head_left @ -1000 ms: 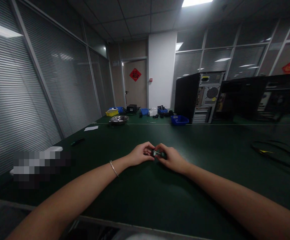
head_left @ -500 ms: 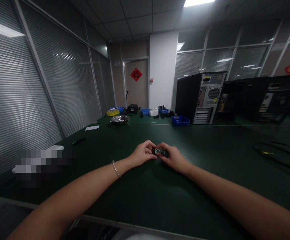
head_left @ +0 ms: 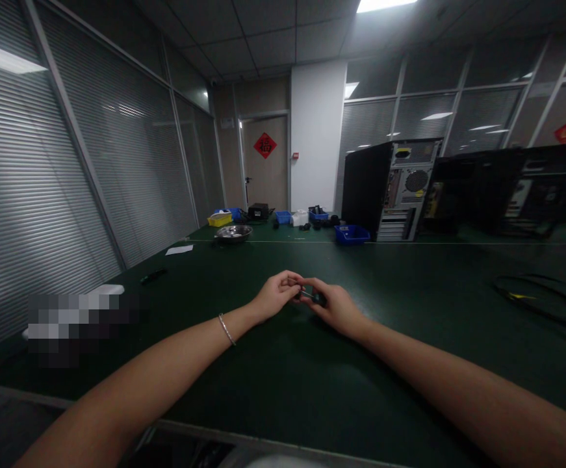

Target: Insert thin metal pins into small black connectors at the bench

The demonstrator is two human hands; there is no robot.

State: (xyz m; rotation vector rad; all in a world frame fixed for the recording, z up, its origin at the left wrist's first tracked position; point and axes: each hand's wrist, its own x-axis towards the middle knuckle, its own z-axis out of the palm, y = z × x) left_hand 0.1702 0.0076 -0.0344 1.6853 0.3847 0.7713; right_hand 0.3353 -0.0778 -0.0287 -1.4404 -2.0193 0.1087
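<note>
Just above the green table [head_left: 263, 377], my two hands meet at the middle of the view. My left hand [head_left: 275, 298], with a silver bracelet on its wrist, is closed on a small dark part [head_left: 298, 295], mostly covered by the fingers. Between the fingers of my right hand [head_left: 338, 310] is a small screwdriver [head_left: 318, 299] with a dark handle. Its thin metal shaft points left toward the dark part; whether the tip touches it I cannot tell.
On the left lie a dark green tool [head_left: 153, 276] and a white sheet [head_left: 179, 249]. Farther back stand a metal bowl [head_left: 234, 234], a yellow bin [head_left: 219, 220], a blue bin [head_left: 352, 234] and a computer tower [head_left: 394, 192]. Black cables [head_left: 546, 302] are coiled at right.
My left fingers have closed further over the small dark part, which shows less now. The screwdriver and right hand have shifted slightly left.
</note>
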